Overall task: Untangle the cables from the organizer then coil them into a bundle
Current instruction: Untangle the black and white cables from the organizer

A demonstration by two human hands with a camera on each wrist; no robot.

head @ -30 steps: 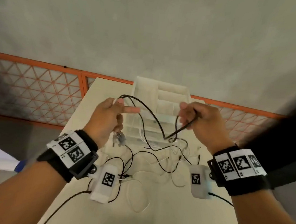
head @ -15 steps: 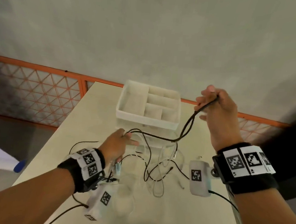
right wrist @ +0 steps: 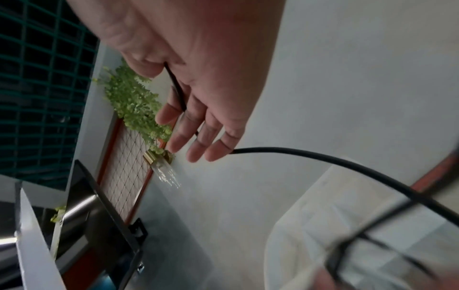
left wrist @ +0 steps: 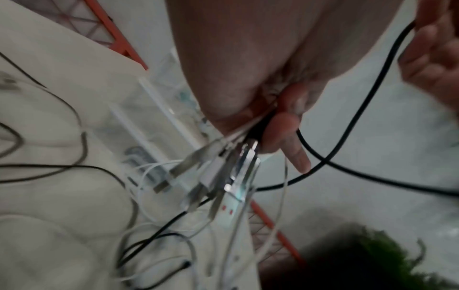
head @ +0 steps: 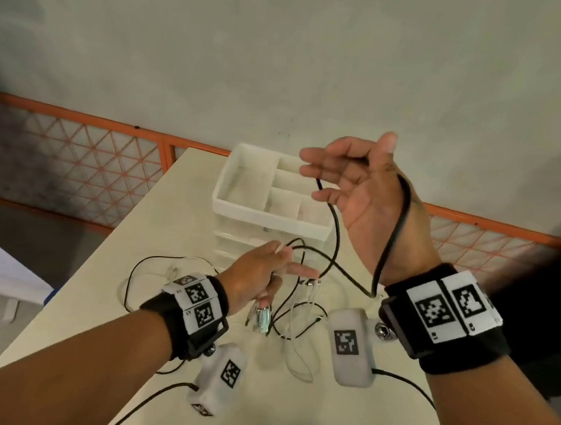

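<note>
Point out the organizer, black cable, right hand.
organizer (head: 236, 206): head view, front-left rim.
black cable (head: 396, 227): head view, stretch behind the wrist.
right hand (head: 363, 198): head view, palm.

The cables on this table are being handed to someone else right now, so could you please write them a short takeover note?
Left hand: low over the table, gripping a bunch of cable plugs, white and black leads together.
Right hand: raised, fingers straight, the black cable draped across the palm and round the back of the wrist.
Organizer: its top tray looks empty; loose white and black cables lie tangled in front of it.
Done: cables appear out of the top tray, plug ends gathered.
Left: separate the strands and coil them into a bundle.
</note>
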